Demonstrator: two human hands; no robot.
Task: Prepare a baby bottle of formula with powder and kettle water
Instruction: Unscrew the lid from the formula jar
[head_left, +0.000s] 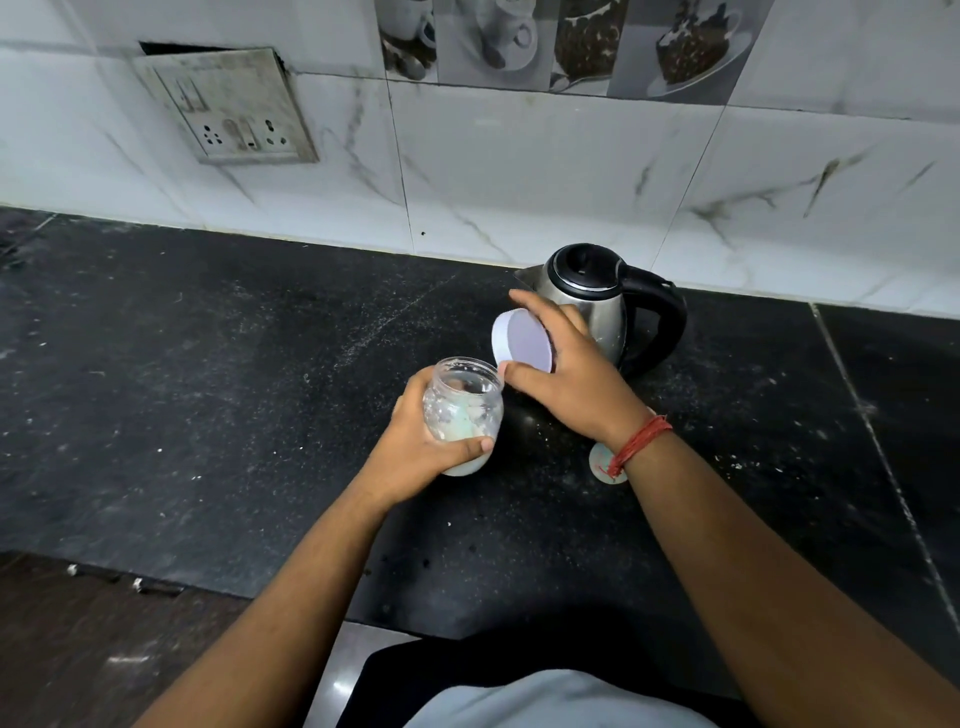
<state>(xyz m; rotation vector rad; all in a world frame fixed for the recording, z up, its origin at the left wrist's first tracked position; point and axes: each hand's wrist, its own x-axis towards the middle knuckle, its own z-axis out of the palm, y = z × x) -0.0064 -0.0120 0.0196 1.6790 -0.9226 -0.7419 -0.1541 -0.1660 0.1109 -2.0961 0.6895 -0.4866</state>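
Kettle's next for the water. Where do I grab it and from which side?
Take the kettle by its black loop handle, coming in from the right. The handle sticks out on the right, the spout points left, and it stands upright by the wall. The right hand holds the white lid and the left hand the jar, so free the right first.

A black speckled stone counter (208, 415) carries a steel kettle (597, 306) standing upright near the wall.
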